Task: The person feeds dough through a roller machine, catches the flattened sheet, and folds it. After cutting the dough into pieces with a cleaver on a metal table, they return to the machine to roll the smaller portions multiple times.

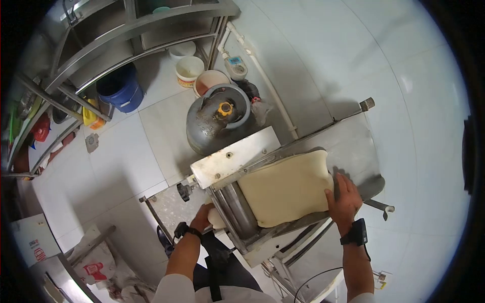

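A thick, pale dough sheet lies on the metal bed of a dough roller machine, its left edge against the steel roller. My right hand is at the sheet's right edge, thumb on the dough and fingers stretched out along the tray. On the other side of the roller, my left hand touches a rounded end of dough that shows there. Its fingers are mostly hidden at the dough. Both wrists wear black straps with small devices.
A grey gas cylinder with a yellow valve stands just behind the machine. Pale buckets and a blue bucket are on the tiled floor near a steel sink stand. A white pipe runs along the wall.
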`<state>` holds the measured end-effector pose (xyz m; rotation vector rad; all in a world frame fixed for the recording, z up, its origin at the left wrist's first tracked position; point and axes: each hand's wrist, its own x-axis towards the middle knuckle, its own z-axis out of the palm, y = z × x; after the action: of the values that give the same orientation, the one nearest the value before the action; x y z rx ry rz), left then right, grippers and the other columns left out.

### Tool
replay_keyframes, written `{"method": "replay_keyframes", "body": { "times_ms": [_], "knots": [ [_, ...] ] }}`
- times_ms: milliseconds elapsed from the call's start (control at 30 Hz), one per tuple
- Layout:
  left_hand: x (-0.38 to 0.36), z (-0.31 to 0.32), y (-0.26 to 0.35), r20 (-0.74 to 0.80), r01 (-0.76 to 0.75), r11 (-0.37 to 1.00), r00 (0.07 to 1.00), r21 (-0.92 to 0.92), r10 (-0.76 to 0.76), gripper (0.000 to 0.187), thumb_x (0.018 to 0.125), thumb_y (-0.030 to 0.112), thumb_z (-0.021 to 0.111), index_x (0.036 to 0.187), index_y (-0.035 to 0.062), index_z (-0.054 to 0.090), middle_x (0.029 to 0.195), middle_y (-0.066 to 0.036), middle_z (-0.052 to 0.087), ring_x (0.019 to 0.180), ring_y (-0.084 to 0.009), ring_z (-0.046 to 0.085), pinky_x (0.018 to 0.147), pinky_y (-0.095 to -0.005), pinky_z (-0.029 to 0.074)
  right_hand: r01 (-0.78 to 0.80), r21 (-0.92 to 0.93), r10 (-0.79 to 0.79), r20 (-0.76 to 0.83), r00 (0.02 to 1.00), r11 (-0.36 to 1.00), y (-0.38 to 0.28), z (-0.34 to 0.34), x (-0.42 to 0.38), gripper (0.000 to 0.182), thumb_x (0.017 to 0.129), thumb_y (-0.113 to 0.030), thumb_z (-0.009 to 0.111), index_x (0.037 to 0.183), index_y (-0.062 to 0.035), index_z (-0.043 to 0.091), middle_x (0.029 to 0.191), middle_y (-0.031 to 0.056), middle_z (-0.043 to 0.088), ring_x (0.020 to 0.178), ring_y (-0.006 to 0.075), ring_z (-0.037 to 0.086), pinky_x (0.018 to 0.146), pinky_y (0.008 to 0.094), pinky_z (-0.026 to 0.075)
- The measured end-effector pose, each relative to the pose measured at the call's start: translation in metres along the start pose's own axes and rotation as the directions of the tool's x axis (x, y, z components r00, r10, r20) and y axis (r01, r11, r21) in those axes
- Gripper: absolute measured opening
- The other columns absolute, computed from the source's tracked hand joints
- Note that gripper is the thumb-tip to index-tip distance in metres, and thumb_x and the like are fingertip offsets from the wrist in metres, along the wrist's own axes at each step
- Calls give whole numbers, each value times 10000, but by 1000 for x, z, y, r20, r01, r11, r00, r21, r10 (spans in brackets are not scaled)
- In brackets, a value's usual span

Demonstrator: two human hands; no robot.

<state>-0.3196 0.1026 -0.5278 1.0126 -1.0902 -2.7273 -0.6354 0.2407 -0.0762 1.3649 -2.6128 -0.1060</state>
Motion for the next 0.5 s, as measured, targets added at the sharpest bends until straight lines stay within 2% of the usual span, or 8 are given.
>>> {"method": "replay_keyframes", "body": {
  "times_ms": [33,67,100,200,233,333,467,500],
  "knots": [
    [-11,6,5,12,144,898,988,-415,-153,344,830,155,603,1163,72,584,1111,-122,619,1008,-306,635,901,-472,531,0,5,0,-7,1000,1000,-1,0,0,585,773,-273,730,1265,-11,553,1220,198,600,1072,366,586,905,442,488],
    [-21,15,15,87,249,613,956,-750,-281,365,820,199,598,1162,73,579,1113,-128,617,997,-313,638,890,-476,537,-12,-3,12,-8,1000,1000,-2,0,0,569,780,-274,722,1258,-12,558,1203,198,608,1067,368,589,900,444,491],
    [-25,18,19,5,237,675,945,-698,-327,426,784,234,589,1166,48,563,1089,-132,625,976,-323,644,876,-477,542,-25,-11,25,-9,1000,1000,-2,0,0,553,787,-275,714,1251,-14,562,1187,198,615,1062,371,591,895,446,493],
    [-37,21,28,19,197,698,967,-689,-254,425,758,271,565,1121,53,600,996,-135,668,893,-329,661,853,-537,531,-29,12,30,-18,999,999,-3,-2,0,528,800,-279,700,1241,-20,571,1167,196,624,1048,376,598,896,451,493],
    [-47,15,32,35,204,689,968,-695,-250,484,755,194,574,1212,35,554,1082,-147,646,965,-350,649,870,-511,533,-29,20,30,-26,999,999,-2,-2,-1,528,800,-279,700,1241,-20,571,1167,196,624,1048,376,598,896,451,493],
    [-70,13,51,61,186,651,976,-736,-209,517,756,199,582,1240,22,545,1122,-158,643,983,-357,647,879,-528,525,-50,5,50,-36,998,999,-1,0,-4,504,809,-287,692,1226,-26,583,1152,197,630,1038,380,602,895,459,492],
    [-82,-10,30,17,126,706,987,-697,-160,470,821,199,596,1256,30,541,1168,-159,634,1040,-360,632,951,-538,487,6,16,-4,-131,991,1000,0,4,-4,479,784,-281,718,1175,-24,616,1111,213,642,1033,387,611,886,465,499],
    [-90,-10,39,31,149,714,984,-684,-175,500,841,178,624,1306,37,504,1226,-157,608,1114,-343,606,994,-523,465,4,16,-1,-142,990,1000,0,4,-4,473,777,-282,724,1160,-22,624,1100,214,647,1023,391,615,888,468,499]
  ]
}}
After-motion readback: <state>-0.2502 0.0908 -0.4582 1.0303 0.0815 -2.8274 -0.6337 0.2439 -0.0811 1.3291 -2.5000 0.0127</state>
